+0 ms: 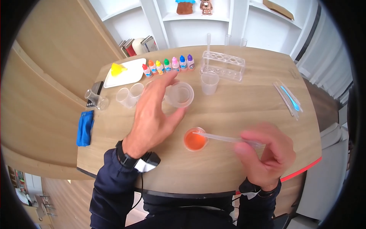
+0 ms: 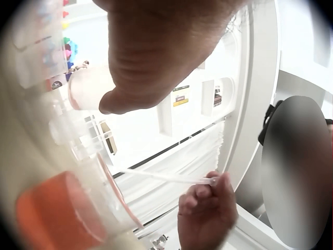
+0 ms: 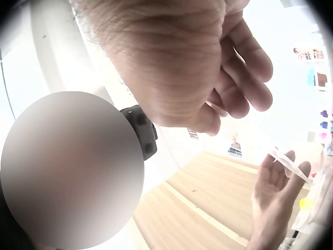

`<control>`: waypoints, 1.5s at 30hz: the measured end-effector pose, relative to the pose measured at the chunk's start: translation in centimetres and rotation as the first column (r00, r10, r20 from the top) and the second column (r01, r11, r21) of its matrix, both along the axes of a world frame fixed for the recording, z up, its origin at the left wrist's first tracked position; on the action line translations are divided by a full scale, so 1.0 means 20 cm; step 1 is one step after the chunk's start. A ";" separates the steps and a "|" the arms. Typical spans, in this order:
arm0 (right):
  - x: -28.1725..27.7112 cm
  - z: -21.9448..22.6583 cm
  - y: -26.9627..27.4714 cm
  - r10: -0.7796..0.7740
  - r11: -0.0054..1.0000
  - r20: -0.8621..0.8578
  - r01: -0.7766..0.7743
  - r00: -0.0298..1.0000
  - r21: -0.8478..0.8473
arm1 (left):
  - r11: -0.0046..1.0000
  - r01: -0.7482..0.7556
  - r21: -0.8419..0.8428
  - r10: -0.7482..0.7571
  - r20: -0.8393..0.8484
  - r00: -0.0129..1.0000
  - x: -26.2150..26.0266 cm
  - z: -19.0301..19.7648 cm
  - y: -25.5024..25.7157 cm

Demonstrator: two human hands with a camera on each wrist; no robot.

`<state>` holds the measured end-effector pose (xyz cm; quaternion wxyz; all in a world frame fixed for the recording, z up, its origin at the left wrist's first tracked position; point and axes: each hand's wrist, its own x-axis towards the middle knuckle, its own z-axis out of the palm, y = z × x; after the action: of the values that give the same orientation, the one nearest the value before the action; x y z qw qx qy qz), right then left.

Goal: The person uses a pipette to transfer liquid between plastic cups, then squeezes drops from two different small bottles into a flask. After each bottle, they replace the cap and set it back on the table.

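My left hand [image 1: 150,110] [image 2: 161,57] holds a clear plastic cup [image 1: 180,94] [image 2: 91,89] between thumb and fingers, seemingly above the table. Orange liquid fills the lower part of a clear cup [image 1: 195,140] [image 2: 62,208], which stands in front of me. My right hand [image 1: 267,150] [image 2: 208,213] pinches a clear plastic pipette [image 1: 219,137] [image 2: 166,177], its tip pointing left over the orange cup. Whether the tip touches the liquid, I cannot tell. In the right wrist view the pipette is hidden behind my right hand [image 3: 166,62] or hard to make out.
Several colored dropper bottles [image 1: 167,66] line the back, beside a white tray [image 1: 131,72] with a yellow funnel [image 1: 117,69]. A tube rack [image 1: 225,66] and a cup [image 1: 209,84] stand behind. Left are two cups, a flask [image 1: 100,102] and a blue cloth [image 1: 85,128]; right, wrapped sticks [image 1: 288,99].
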<state>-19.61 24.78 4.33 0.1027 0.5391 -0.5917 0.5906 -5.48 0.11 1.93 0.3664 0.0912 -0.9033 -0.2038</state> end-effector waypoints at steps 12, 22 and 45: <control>0.10 -0.07 -0.03 0.013 1.000 -0.107 -0.016 0.994 -0.025 | 0.976 0.085 -0.200 -0.114 -0.137 0.984 0.18 -0.05 0.17; 0.14 -0.05 -0.07 0.027 0.991 -0.195 -0.001 0.980 0.133 | 0.957 0.122 -0.263 -0.173 -0.180 0.968 0.18 -0.07 0.18; 0.15 -0.06 -0.09 0.061 0.989 -0.158 -0.038 0.986 0.140 | 0.959 0.118 -0.257 -0.165 -0.171 0.971 0.19 -0.09 0.17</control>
<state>-16.64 23.06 3.12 0.0986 0.6056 -0.6069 0.5052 -1.69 3.60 0.14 0.4442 -0.0398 -0.8864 -0.1244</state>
